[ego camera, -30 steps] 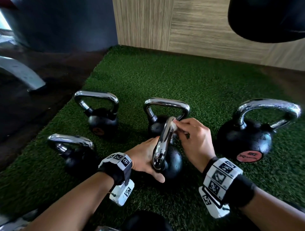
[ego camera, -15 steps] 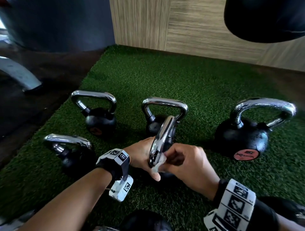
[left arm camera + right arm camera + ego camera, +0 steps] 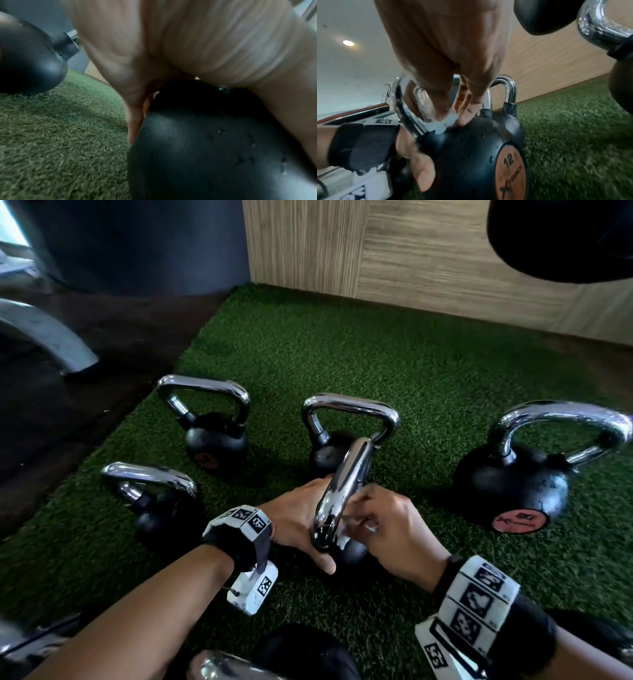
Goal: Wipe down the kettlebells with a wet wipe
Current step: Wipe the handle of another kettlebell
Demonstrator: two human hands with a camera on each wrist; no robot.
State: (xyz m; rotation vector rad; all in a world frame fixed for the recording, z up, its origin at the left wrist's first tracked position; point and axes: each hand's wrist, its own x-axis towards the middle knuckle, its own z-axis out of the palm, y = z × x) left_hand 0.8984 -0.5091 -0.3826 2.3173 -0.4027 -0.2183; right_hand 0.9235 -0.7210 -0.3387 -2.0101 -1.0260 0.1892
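Note:
A small black kettlebell (image 3: 354, 551) with a chrome handle (image 3: 347, 484) stands on the green turf, marked 12 on its orange label (image 3: 511, 174). My left hand (image 3: 296, 522) grips its ball from the left, thumb (image 3: 422, 169) on the near side. My right hand (image 3: 380, 525) pinches a crumpled white wet wipe (image 3: 444, 123) and presses it where the handle's near leg meets the ball. In the left wrist view my palm covers the ball (image 3: 205, 148).
Other kettlebells stand around on the turf (image 3: 411, 364): back left (image 3: 214, 440), just behind (image 3: 346, 409), a large one right (image 3: 513, 487), front left (image 3: 161, 508), another handle at the bottom edge (image 3: 233, 666). Wooden wall (image 3: 411, 251) behind, dark floor (image 3: 85, 405) left.
My right hand slid the wipe from the top of the handle down its near side to the base at the ball. The left hand kept its hold.

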